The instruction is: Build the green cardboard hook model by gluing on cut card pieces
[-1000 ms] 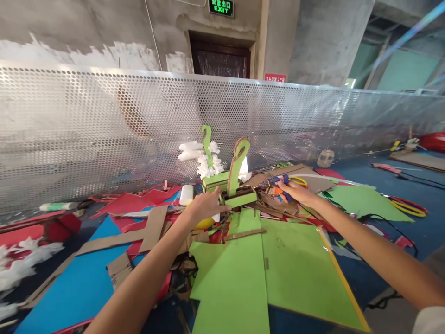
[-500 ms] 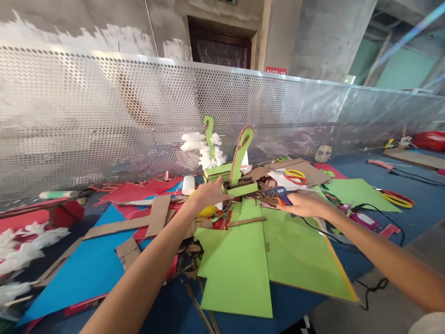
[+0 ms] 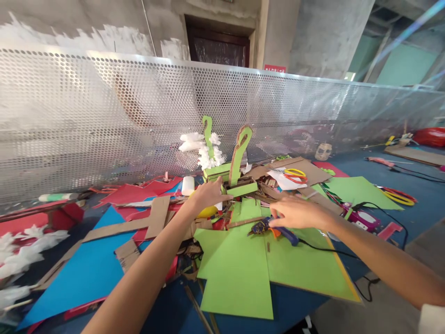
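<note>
My left hand [image 3: 208, 194] grips the near end of a green cardboard model [image 3: 218, 172], thumb and index finger at its base; the other fingertips are hidden. An upright curved green piece [image 3: 239, 153] with a brown edge rises from the model. White ruffled paper [image 3: 211, 157] surrounds a second curved piece at the back. My right hand [image 3: 299, 211] is just above a blue hot glue gun [image 3: 266, 226], fingers loosely bent and not wrapped around it. The glue gun lies on green card sheets [image 3: 239, 264], its black cord running right.
A perforated metal screen [image 3: 146, 120] stands behind the table. Yellow-handled scissors [image 3: 295, 175] lie on white paper at the back right. Blue card [image 3: 83, 260], red card [image 3: 135, 191] and cardboard scraps [image 3: 158, 215] cover the left. A purple device [image 3: 363, 220] sits at the right.
My right hand has lowered the glue gun toward me onto the green card and let go of its handle. My left hand stays on the model.
</note>
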Available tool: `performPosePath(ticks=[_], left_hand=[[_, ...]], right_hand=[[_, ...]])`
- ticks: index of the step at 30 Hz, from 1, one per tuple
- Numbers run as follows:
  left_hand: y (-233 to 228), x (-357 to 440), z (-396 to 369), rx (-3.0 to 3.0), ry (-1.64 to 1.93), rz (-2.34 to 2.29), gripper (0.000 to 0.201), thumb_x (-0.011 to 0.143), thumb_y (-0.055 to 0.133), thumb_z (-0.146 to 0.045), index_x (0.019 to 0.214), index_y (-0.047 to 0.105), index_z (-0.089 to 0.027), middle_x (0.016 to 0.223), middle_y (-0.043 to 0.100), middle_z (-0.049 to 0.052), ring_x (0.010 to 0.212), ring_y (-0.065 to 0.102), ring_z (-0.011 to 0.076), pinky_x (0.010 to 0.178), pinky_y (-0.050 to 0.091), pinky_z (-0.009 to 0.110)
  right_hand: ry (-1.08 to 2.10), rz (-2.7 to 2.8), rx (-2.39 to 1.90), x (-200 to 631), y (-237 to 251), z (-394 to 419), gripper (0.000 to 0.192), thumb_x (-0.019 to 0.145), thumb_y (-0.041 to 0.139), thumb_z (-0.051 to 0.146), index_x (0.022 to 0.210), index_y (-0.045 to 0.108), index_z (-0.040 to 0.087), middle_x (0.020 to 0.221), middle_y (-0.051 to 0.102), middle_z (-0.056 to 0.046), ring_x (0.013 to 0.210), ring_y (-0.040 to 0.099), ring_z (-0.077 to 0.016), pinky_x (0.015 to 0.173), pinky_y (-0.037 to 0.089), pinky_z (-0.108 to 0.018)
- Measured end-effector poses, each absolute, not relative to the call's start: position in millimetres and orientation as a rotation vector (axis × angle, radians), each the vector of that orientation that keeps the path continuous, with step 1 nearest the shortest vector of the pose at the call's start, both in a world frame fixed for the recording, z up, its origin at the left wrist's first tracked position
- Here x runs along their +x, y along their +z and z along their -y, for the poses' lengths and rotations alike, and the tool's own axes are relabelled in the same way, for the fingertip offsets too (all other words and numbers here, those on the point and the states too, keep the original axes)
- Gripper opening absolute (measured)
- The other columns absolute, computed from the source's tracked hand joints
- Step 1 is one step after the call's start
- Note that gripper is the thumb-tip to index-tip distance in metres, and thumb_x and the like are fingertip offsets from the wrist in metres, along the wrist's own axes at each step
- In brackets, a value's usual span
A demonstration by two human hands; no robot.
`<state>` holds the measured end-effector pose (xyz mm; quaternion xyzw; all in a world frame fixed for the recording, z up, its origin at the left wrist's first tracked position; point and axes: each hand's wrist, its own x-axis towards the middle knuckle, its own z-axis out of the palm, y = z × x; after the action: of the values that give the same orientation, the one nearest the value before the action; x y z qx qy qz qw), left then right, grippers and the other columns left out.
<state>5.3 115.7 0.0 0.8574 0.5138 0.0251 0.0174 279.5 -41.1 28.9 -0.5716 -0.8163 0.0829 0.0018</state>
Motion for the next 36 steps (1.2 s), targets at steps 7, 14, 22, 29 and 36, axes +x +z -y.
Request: performPosePath(ticks=[7, 14, 22, 29, 36], left_hand=[[1, 5, -113, 2.659, 0.071, -1.601, 0.089, 0.089, 0.05, -0.08, 0.147, 0.044, -0.014, 0.108, 0.077, 0.022, 0.104, 0.075, 0.043, 0.082, 0.054, 0.043], [-2, 4, -116, 2.665, 0.059, -1.614, 0.095, 0.087, 0.047, -0.085, 0.148, 0.042, -0.012, 0.114, 0.076, 0.025, 0.109, 0.073, 0.0458, 0.087, 0.054, 0.047], [1, 5, -114, 2.617, 0.024, -1.649, 0.097, 0.086, 0.049, -0.085, 0.152, 0.041, -0.015, 0.108, 0.077, 0.022, 0.108, 0.074, 0.0447, 0.084, 0.054, 0.045], [-1, 6, -115, 2.594, 0.002, -1.664, 0.091, 0.086, 0.05, -0.086, 0.147, 0.045, -0.019, 0.104, 0.078, 0.019, 0.106, 0.074, 0.0444, 0.084, 0.054, 0.045], [3, 7, -114, 2.575, -0.044, -1.667, 0.093, 0.086, 0.049, -0.086, 0.148, 0.043, -0.017, 0.102, 0.078, 0.019, 0.102, 0.074, 0.0438, 0.079, 0.053, 0.043]], right_hand=[[0.26, 2.689, -1.385, 254, 30, -13, 0.02, 0.099, 0.059, 0.035, 0.107, 0.074, 0.024, 0.107, 0.079, -0.007, 0.091, 0.071, -0.0227, 0.075, 0.041, -0.03], [-0.185, 2.394, -1.81, 301, 33, -150, 0.054, 0.104, 0.044, 0.022, 0.157, 0.05, 0.027, 0.129, 0.073, -0.015, 0.109, 0.068, -0.0281, 0.087, 0.044, -0.034], [-0.197, 2.361, -1.948, 303, -7, -226, 0.07, 0.102, 0.045, 0.022, 0.169, 0.027, 0.026, 0.156, 0.051, -0.026, 0.135, 0.054, -0.0414, 0.105, 0.042, -0.049], [-0.255, 2.321, -1.93, 301, -8, -237, 0.066, 0.1, 0.048, 0.019, 0.165, 0.037, 0.024, 0.145, 0.057, -0.026, 0.123, 0.063, -0.0414, 0.097, 0.045, -0.047], [-0.292, 2.308, -1.873, 310, 31, -204, 0.031, 0.102, 0.048, 0.029, 0.107, 0.076, 0.016, 0.108, 0.074, -0.021, 0.098, 0.069, -0.0347, 0.084, 0.045, -0.042]])
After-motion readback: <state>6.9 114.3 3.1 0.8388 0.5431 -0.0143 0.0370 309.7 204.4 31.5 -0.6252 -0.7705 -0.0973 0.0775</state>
